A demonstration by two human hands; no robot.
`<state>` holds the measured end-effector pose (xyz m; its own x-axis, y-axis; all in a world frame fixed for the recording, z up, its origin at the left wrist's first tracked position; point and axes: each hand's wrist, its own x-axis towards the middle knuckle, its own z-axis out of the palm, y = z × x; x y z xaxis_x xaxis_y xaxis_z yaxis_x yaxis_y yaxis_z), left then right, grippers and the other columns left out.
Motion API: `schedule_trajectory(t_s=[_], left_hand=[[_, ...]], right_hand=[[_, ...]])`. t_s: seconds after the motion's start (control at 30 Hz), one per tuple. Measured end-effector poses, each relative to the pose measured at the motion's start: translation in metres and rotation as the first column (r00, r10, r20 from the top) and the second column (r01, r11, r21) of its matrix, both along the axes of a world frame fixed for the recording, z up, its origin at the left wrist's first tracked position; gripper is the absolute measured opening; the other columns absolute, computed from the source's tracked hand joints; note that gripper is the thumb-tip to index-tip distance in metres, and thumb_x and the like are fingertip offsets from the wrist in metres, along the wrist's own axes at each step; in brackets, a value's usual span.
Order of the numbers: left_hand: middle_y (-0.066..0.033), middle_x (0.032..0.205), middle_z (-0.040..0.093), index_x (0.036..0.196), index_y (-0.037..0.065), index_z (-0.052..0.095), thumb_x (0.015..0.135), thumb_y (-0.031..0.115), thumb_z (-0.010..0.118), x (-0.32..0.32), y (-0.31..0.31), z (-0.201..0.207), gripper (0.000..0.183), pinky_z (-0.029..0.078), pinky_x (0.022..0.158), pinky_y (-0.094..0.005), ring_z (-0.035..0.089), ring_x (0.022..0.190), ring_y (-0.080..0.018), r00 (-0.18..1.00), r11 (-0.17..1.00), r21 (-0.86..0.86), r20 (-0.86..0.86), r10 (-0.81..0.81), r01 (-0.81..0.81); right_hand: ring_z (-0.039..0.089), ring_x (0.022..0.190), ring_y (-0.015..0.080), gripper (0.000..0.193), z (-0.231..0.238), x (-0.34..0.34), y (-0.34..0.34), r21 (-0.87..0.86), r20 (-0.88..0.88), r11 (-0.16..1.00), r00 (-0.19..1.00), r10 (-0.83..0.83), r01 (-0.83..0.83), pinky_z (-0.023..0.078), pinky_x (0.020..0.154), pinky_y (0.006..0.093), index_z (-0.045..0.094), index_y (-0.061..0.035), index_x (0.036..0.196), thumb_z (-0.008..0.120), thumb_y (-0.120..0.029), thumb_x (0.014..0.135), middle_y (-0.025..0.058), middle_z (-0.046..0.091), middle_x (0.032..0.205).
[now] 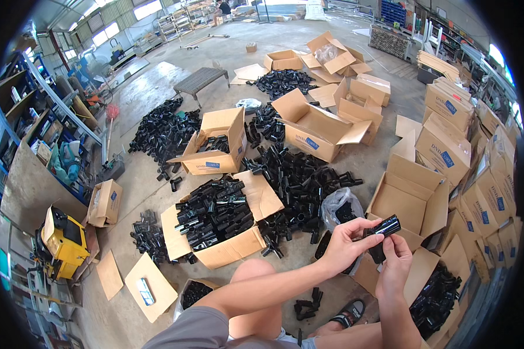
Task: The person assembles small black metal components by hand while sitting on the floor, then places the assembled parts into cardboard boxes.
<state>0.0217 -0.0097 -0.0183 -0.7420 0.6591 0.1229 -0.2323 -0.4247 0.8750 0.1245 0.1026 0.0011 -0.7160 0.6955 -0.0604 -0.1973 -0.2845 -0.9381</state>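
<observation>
Between my two hands is a glossy black tube fitting (389, 225), tilted up to the right. My left hand (350, 239) closes its fingers on the fitting's left end. My right hand (394, 259) pinches it from below, thumb against its side. Under the hands stands a clear plastic bag (336, 203) with small black parts inside. Right of my right hand, an open carton (461, 264) holds more black fittings. Further left sits another open carton (230, 249), filled with black fittings (212, 212).
Loose heaps of black fittings (294, 180) cover the middle floor. Open cartons (315, 129) stand beyond them, and stacked cartons (448, 148) line the right side. A low dark table (201, 80) is farther back. At left are a yellow machine (68, 244) and shelves. A phone (145, 292) lies on cardboard.
</observation>
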Motion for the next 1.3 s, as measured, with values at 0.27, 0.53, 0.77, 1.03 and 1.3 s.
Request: schedule_trajectory(t_s=[0.27,0.53,0.77,1.03,1.3], left_hand=[[-0.0036,0.113,0.073,0.126,0.001,0.068,0.092,0.003,0.076,0.0,-0.001,0.001,0.035,0.052,0.086,-0.0225,0.063,0.097,-0.0045,1.0,0.999,0.032,-0.004,0.013,-0.013],[-0.0047,0.115,0.074,0.126,0.001,0.069,0.092,0.002,0.076,0.001,0.001,0.002,0.034,0.053,0.088,-0.0236,0.064,0.099,-0.0054,1.0,0.998,0.07,-0.007,0.005,-0.005],[-0.005,0.115,0.074,0.125,0.0,0.069,0.092,0.002,0.076,0.002,-0.001,-0.001,0.034,0.053,0.09,-0.0245,0.064,0.099,-0.0057,1.0,1.0,0.003,0.009,0.024,-0.024],[-0.0062,0.119,0.073,0.123,0.0,0.069,0.091,0.001,0.076,0.0,0.001,-0.002,0.033,0.052,0.094,-0.0255,0.064,0.104,-0.0071,0.999,0.999,0.001,-0.007,0.045,-0.045],[-0.0058,0.119,0.073,0.122,0.0,0.07,0.09,0.001,0.077,0.002,-0.002,0.005,0.032,0.052,0.094,-0.0259,0.064,0.103,-0.0074,1.0,0.998,0.06,0.014,0.013,-0.014]], right_hand=[[0.062,0.088,0.0065,0.018,0.012,0.003,-0.005,0.058,0.047,0.997,0.997,0.054,-0.057,0.047,0.08,0.0226,0.071,0.0004,0.114,0.07,-0.008,0.098,0.0018,0.073,0.1],[0.058,0.086,0.006,0.017,0.004,0.001,-0.005,0.114,0.095,0.993,0.995,0.03,-0.041,0.044,0.08,0.0228,0.07,-0.0004,0.11,0.065,-0.015,0.103,-0.0005,0.069,0.096],[0.057,0.092,0.0054,0.015,0.005,-0.003,-0.014,0.111,0.05,0.994,0.999,-0.008,0.003,0.042,0.083,0.0222,0.066,-0.0021,0.113,0.063,-0.013,0.104,-0.0001,0.067,0.103],[0.058,0.093,0.0066,0.016,0.001,-0.001,-0.007,0.132,0.124,0.988,0.991,0.058,-0.074,0.043,0.084,0.0225,0.065,-0.0008,0.113,0.064,-0.013,0.102,0.0003,0.067,0.102],[0.057,0.096,0.0063,0.016,0.003,-0.004,-0.012,0.229,0.006,0.972,0.998,0.057,-0.056,0.044,0.087,0.0242,0.063,-0.0021,0.114,0.062,-0.015,0.104,0.0,0.066,0.106]])
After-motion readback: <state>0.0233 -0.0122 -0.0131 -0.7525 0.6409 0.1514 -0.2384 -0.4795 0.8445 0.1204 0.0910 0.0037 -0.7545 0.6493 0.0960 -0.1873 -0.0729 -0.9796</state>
